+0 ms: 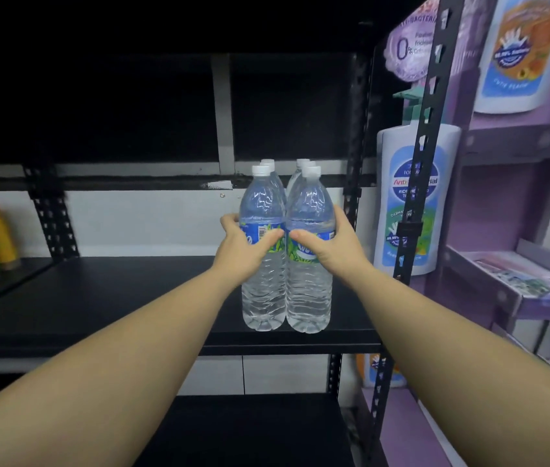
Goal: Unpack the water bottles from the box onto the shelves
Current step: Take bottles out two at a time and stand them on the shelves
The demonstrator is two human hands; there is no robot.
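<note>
You faced a black metal rack (356,136) with perforated uprights, set against a white wall (138,220) with a dark, unlit upper half. To your right stood a purple cardboard display stand (502,136); light was dim.

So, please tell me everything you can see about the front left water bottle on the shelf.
The front left water bottle is clear ribbed plastic, full of water, with a white screw cap and a blue and green label around its middle. It stands upright near the front edge of the black shelf, pressed against the bottle on its right, with another behind it. The left hand grips it at the label.
</note>
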